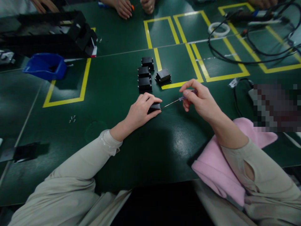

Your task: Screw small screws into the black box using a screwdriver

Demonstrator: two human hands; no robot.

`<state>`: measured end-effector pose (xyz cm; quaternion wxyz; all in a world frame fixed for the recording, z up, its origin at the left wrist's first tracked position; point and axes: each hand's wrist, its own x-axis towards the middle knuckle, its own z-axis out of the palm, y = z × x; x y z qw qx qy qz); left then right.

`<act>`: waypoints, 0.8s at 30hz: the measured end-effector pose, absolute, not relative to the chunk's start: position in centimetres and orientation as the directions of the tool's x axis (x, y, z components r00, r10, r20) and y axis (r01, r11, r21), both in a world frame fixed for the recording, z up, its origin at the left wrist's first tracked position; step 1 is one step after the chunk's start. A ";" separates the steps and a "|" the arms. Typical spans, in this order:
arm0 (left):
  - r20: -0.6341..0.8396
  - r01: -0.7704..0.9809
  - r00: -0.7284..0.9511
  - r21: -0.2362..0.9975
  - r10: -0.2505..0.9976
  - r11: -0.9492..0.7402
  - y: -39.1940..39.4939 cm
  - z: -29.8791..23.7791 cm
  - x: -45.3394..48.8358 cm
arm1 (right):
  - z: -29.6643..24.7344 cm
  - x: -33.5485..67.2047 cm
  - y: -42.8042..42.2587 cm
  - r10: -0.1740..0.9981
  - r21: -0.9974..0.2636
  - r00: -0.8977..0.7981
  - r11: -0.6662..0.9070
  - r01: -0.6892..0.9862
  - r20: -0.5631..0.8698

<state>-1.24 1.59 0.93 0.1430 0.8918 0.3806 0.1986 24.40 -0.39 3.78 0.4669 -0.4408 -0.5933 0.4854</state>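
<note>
My left hand (pixel 143 108) is closed around a small black box (pixel 154 107) on the green table, fingers over its top and thumb along its near side. In my right hand (pixel 196 99) is a screwdriver (pixel 180 99) with a clear purplish handle. Its thin shaft slants down to the left, and the tip meets the right end of the box, where a screw is too small to make out. Beyond my left hand stand several similar black boxes (pixel 144 84) in a column, with another box (pixel 163 76) set apart to their right.
Loose screws (pixel 72 119) lie left of my left arm. A blue bin (pixel 45 66) and a long black housing (pixel 47 33) are at the left. A pink cloth (pixel 218 169) lies under my right forearm. Cables (pixel 235 61) and a tape roll (pixel 218 29) are far right. Other people's hands (pixel 123 8) are opposite.
</note>
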 end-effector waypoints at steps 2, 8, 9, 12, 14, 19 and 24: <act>0.243 0.622 0.633 0.406 0.735 -0.670 1.6 1.0 -1.2 | 3.7 24.4 -0.4 0.976 -0.989 -0.174 0.140 0.057 0.128; 0.243 0.619 0.639 0.401 0.730 -0.676 1.5 1.0 -1.3 | 3.6 24.4 -0.3 0.975 -0.988 -0.181 0.143 0.050 0.132; 0.244 0.620 0.639 0.397 0.729 -0.677 1.5 1.0 -1.3 | 3.6 24.4 -0.3 0.975 -0.988 -0.177 0.145 0.055 0.133; 0.246 0.623 0.639 0.390 0.729 -0.678 1.5 1.0 -1.3 | 3.5 24.5 -0.2 0.975 -0.988 -0.177 0.148 0.054 0.136; 0.245 0.623 0.639 0.391 0.729 -0.677 1.5 1.1 -1.3 | 3.4 24.5 -0.2 0.974 -0.988 -0.181 0.147 0.042 0.137; 0.241 0.625 0.636 0.397 0.733 -0.673 1.5 1.1 -1.3 | 3.3 24.5 -0.2 0.974 -0.987 -0.178 0.150 0.049 0.139; 0.252 0.618 0.639 0.396 0.727 -0.679 1.5 1.0 -1.2 | 3.4 24.6 -0.2 0.973 -0.980 -0.177 0.166 0.106 0.146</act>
